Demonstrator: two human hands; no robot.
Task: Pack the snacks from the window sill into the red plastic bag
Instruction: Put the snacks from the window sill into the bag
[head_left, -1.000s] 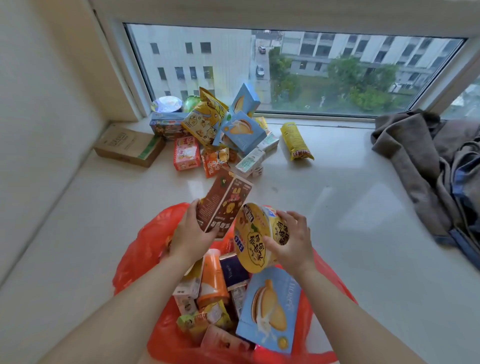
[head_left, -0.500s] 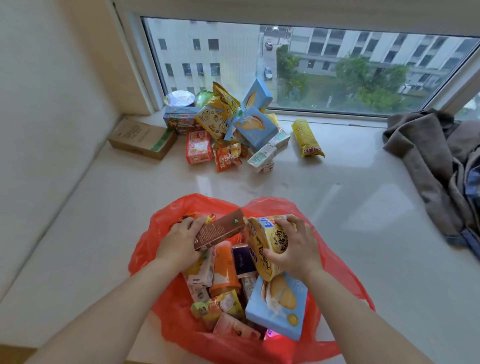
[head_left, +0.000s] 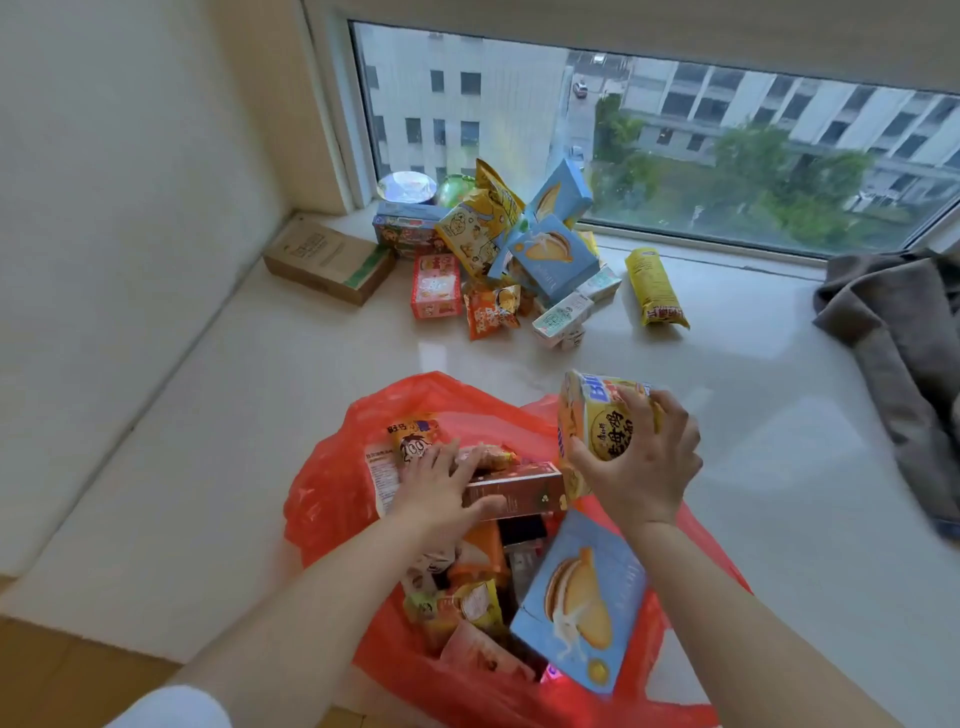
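The red plastic bag (head_left: 332, 483) lies open on the sill's near part, holding several snacks, among them a blue sandwich-biscuit box (head_left: 582, 603). My left hand (head_left: 439, 486) presses a long brown box (head_left: 519, 491) down flat on the bag's contents, fingers wrapped over its left end. My right hand (head_left: 644, 462) grips a yellow round tub (head_left: 597, 421) tilted on its side above the bag's right rim. A heap of snacks (head_left: 498, 249) remains at the back by the glass, with a yellow packet (head_left: 655, 287) lying apart to the right.
A brown cardboard box (head_left: 327, 258) sits in the sill's far left corner against the wall. A grey garment (head_left: 898, 338) is piled at the right. Bare pale sill (head_left: 779, 467) stretches between bag and garment. The window glass rises right behind the heap.
My left hand lowered the brown box from upright above the bag to flat on its contents. The right hand shifted the yellow tub right and slightly up.
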